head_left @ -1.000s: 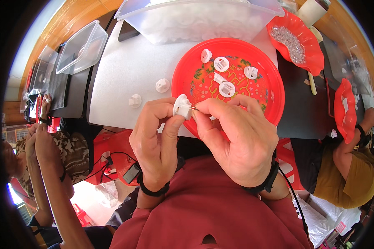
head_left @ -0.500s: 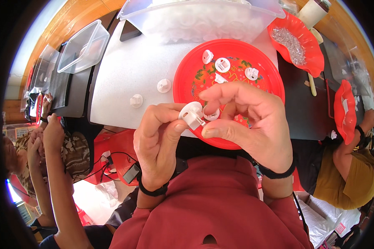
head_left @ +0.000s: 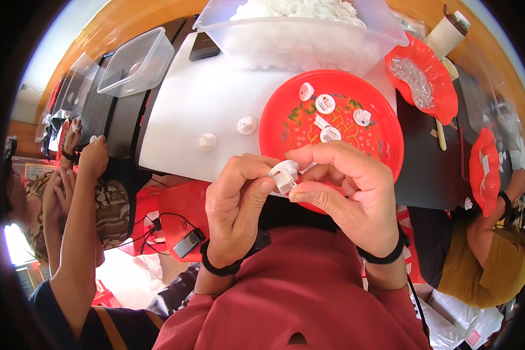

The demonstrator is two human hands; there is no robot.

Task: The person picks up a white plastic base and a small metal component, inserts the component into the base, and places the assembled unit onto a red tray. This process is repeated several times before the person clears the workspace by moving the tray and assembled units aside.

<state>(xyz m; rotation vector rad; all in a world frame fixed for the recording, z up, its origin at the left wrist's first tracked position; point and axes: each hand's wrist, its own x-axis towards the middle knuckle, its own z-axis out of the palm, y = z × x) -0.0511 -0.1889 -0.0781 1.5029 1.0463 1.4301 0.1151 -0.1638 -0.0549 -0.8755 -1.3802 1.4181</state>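
Observation:
My left hand [head_left: 237, 207] pinches a small white plastic part [head_left: 284, 177] between thumb and forefinger. The part has a round disc with a raised block on it. From the other side, my right hand [head_left: 356, 201] curls round the same part, its thumb at the lower edge and its forefinger near the disc's top. A tiny clear or shiny piece seems to show beside the right thumb; its kind is too small to tell. Behind my hands sits a red round tray [head_left: 389, 131] with several similar white parts [head_left: 325, 104] on its patterned base.
Two more white parts lie on the white board [head_left: 175, 128] to the left. A translucent bin [head_left: 297, 49] of white pieces stands at the back. Right of it is a red scalloped dish [head_left: 443, 87] of clear pieces. Co-workers sit on both sides; an empty clear box [head_left: 137, 61] stands left.
Both hands and the white part have shifted slightly right and down in the picture, as the whole view has moved. The right thumb and forefinger are now closer against the part.

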